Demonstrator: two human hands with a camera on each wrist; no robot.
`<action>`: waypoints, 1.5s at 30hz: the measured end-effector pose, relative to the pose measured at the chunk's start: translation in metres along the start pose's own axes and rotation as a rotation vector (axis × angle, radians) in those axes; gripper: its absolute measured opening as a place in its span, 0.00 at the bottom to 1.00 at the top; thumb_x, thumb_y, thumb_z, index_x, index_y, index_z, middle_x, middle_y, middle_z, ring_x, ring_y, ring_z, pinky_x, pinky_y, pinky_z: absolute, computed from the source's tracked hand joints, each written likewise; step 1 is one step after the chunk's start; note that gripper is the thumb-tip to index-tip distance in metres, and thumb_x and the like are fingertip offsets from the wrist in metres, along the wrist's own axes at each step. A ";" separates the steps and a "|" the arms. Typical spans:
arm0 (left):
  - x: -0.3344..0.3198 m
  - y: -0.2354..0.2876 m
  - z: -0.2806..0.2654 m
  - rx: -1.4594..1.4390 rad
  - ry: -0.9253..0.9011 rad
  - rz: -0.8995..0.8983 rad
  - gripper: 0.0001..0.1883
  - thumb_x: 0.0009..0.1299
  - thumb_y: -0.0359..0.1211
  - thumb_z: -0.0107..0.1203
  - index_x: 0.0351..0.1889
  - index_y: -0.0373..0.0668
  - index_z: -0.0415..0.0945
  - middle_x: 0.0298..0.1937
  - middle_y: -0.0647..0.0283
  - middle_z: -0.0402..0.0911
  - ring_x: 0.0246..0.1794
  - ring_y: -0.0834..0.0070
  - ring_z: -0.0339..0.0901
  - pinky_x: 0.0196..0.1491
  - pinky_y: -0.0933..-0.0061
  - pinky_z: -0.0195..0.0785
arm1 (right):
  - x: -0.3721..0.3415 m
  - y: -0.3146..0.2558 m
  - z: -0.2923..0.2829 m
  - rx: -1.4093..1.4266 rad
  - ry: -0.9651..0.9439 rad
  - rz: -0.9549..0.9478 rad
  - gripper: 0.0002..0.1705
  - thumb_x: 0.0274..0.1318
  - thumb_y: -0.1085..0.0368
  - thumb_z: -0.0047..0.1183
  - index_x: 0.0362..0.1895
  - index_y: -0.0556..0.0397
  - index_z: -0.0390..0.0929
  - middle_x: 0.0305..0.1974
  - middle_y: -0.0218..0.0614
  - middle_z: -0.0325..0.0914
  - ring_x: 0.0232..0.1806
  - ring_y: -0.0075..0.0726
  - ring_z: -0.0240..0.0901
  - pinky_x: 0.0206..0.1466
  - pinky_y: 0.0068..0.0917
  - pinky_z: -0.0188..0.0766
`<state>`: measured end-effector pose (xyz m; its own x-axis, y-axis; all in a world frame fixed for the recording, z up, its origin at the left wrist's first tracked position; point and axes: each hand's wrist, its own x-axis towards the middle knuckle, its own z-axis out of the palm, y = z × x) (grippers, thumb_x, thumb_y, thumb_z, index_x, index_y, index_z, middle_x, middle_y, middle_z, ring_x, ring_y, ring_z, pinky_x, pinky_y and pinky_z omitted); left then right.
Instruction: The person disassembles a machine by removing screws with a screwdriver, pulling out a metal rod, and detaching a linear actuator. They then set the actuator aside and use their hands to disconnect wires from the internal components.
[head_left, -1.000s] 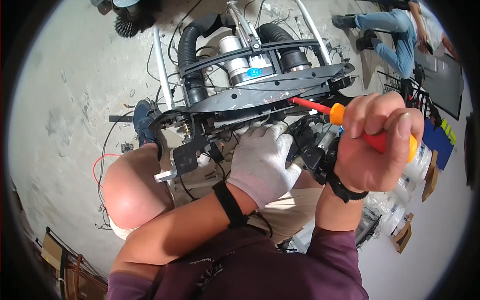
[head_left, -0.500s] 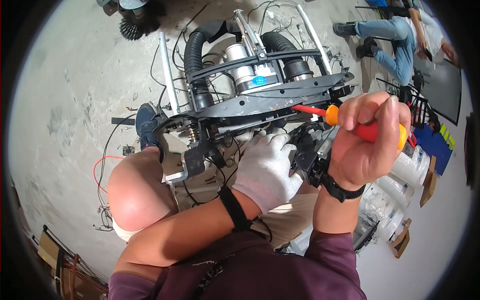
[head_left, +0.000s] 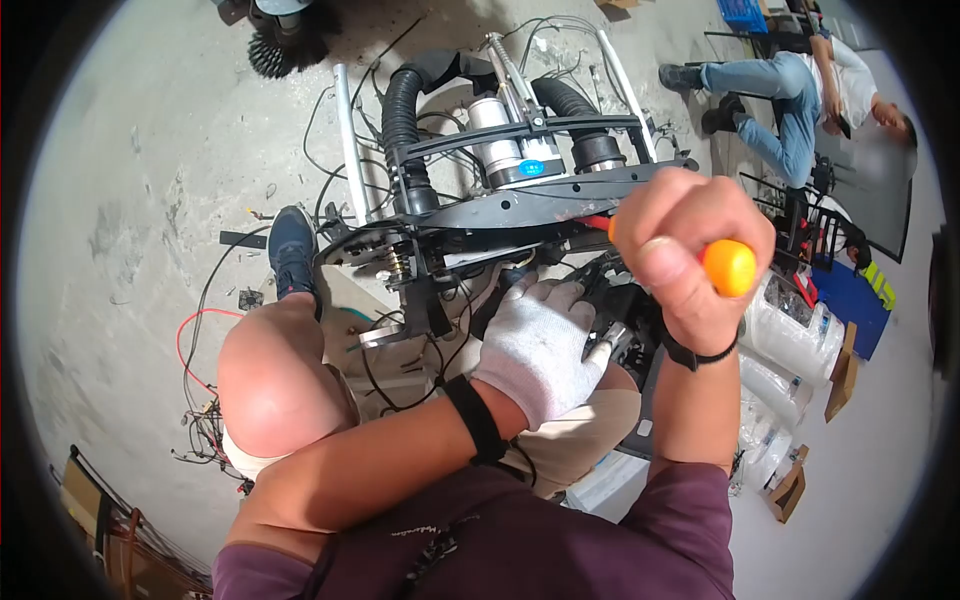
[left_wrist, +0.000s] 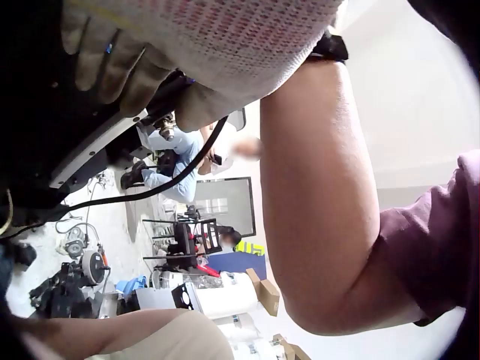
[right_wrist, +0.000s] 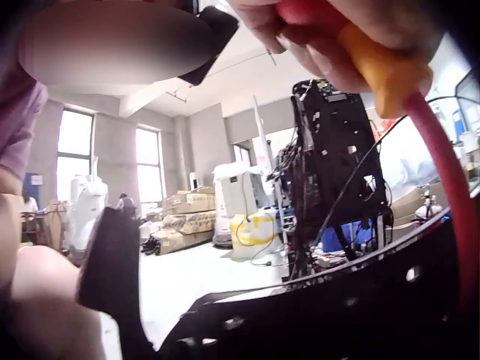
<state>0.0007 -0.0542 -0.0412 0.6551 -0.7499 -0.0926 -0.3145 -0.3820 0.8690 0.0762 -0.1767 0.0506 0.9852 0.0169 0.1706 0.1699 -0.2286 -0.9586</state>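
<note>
My bare right hand [head_left: 690,240] grips a red-and-yellow screwdriver [head_left: 730,268], the yellow handle end facing the head camera. Its red shaft [right_wrist: 446,172] runs to the long curved dark plate [head_left: 520,208] of a machine, and the tip is hidden. My left hand [head_left: 540,350], in a white knit glove, holds the machine's black frame below that plate. In the left wrist view, the gloved fingers [left_wrist: 120,71] bend over dark parts, with the thumb on the other side.
Black ribbed hoses [head_left: 400,125], a silver cylinder [head_left: 490,130] and upright metal bars [head_left: 350,145] stand on the machine. Cables lie across the floor. A round brush [head_left: 285,45] is at the far left. Another person [head_left: 780,85] sits at the right, above wrapped white items [head_left: 790,335].
My right hand has turned over and shifted slightly left, so the screwdriver's handle end now faces the camera. My left hand stays at the frame. The head view has shifted a little.
</note>
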 end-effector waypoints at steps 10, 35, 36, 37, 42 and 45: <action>-0.002 0.002 -0.015 -0.177 -0.041 0.014 0.19 0.71 0.46 0.52 0.41 0.40 0.83 0.48 0.52 0.84 0.52 0.55 0.79 0.66 0.52 0.63 | -0.004 0.000 0.029 -0.185 -0.041 -0.075 0.12 0.53 0.76 0.66 0.29 0.54 0.72 0.22 0.34 0.75 0.22 0.26 0.68 0.27 0.23 0.64; 0.000 0.006 0.019 -0.008 0.067 0.099 0.10 0.63 0.40 0.62 0.27 0.45 0.81 0.24 0.55 0.80 0.27 0.56 0.79 0.39 0.57 0.70 | -0.046 0.001 0.025 -0.068 0.138 -0.191 0.09 0.65 0.69 0.56 0.38 0.54 0.67 0.29 0.40 0.72 0.23 0.31 0.66 0.27 0.31 0.68; 0.011 0.021 0.009 0.485 0.119 -0.183 0.07 0.61 0.35 0.64 0.26 0.44 0.80 0.25 0.57 0.80 0.26 0.59 0.77 0.37 0.61 0.69 | -0.049 -0.001 0.030 -0.175 0.009 -0.198 0.10 0.63 0.70 0.58 0.37 0.53 0.68 0.29 0.39 0.73 0.23 0.32 0.67 0.28 0.32 0.68; 0.024 0.039 -0.002 0.975 0.167 -0.471 0.06 0.59 0.31 0.66 0.25 0.43 0.78 0.25 0.59 0.79 0.26 0.63 0.75 0.35 0.64 0.67 | -0.050 -0.001 0.037 -0.281 -0.120 -0.203 0.10 0.61 0.70 0.60 0.37 0.53 0.69 0.29 0.38 0.73 0.24 0.33 0.68 0.29 0.33 0.68; 0.021 0.043 -0.002 1.467 -0.039 -0.721 0.06 0.60 0.26 0.66 0.32 0.44 0.79 0.35 0.63 0.80 0.35 0.69 0.74 0.40 0.68 0.65 | -0.039 0.013 0.080 -0.385 -0.138 -0.322 0.18 0.35 0.74 0.73 0.26 0.51 0.74 0.24 0.35 0.75 0.19 0.37 0.70 0.20 0.31 0.64; -0.009 0.013 0.021 0.682 -0.403 -0.243 0.09 0.68 0.34 0.60 0.46 0.47 0.83 0.48 0.62 0.83 0.50 0.68 0.78 0.53 0.63 0.67 | -0.035 0.004 0.070 -0.413 0.082 -0.210 0.12 0.48 0.79 0.67 0.29 0.54 0.74 0.25 0.37 0.76 0.22 0.31 0.72 0.24 0.27 0.67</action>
<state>-0.0235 -0.0640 -0.0395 0.5026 -0.6908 -0.5198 -0.6289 -0.7047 0.3283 0.0443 -0.1103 0.0250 0.9224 0.0309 0.3851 0.3260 -0.5970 -0.7330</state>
